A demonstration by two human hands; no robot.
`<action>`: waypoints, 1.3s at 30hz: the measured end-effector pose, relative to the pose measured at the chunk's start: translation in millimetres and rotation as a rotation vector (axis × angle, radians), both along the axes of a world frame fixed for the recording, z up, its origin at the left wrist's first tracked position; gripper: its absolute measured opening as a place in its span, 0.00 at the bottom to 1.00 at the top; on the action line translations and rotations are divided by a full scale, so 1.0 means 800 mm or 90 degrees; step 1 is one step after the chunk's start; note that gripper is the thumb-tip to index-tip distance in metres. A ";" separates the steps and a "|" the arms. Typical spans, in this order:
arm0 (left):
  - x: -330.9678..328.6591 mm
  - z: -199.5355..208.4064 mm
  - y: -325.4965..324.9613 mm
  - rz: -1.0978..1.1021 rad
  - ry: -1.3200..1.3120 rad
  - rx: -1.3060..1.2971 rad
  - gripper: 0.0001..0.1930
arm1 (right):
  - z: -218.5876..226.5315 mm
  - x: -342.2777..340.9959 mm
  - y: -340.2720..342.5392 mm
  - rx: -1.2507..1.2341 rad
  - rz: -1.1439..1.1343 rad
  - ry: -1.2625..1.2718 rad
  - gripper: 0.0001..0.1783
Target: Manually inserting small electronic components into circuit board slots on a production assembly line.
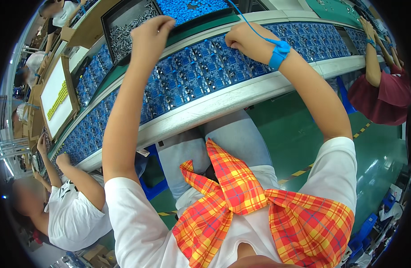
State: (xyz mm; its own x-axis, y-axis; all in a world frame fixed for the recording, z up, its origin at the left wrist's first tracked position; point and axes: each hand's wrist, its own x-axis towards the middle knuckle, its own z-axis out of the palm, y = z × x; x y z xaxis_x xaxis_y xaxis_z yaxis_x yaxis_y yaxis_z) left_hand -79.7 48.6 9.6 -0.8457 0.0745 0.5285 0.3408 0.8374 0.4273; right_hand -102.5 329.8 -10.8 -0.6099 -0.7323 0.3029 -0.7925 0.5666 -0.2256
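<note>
Though curled, grip unclear: left hand (151,35) near tray edge (122,17), right hand (250,41) over boards (207,67).

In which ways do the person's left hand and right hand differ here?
The left hand shows against the black tray of grey parts, the right hand against the blue circuit boards.
The right hand has a blue strap with a cord at its wrist; the left hand has none.
Both hands are ungloved, with bent fingers.
</note>
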 end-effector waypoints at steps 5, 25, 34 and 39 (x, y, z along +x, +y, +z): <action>0.023 -0.003 0.050 -0.130 -0.185 0.063 0.11 | -0.003 0.002 -0.001 -0.013 0.002 0.012 0.04; 0.042 -0.011 0.065 -0.248 -0.298 0.152 0.10 | 0.009 0.009 -0.001 0.013 -0.015 -0.005 0.04; 0.045 -0.015 0.074 -0.269 -0.288 0.153 0.10 | 0.003 0.006 -0.003 0.019 -0.020 0.018 0.05; 0.050 -0.006 0.079 -0.250 -0.299 0.122 0.09 | 0.006 0.008 0.000 0.058 -0.031 -0.023 0.06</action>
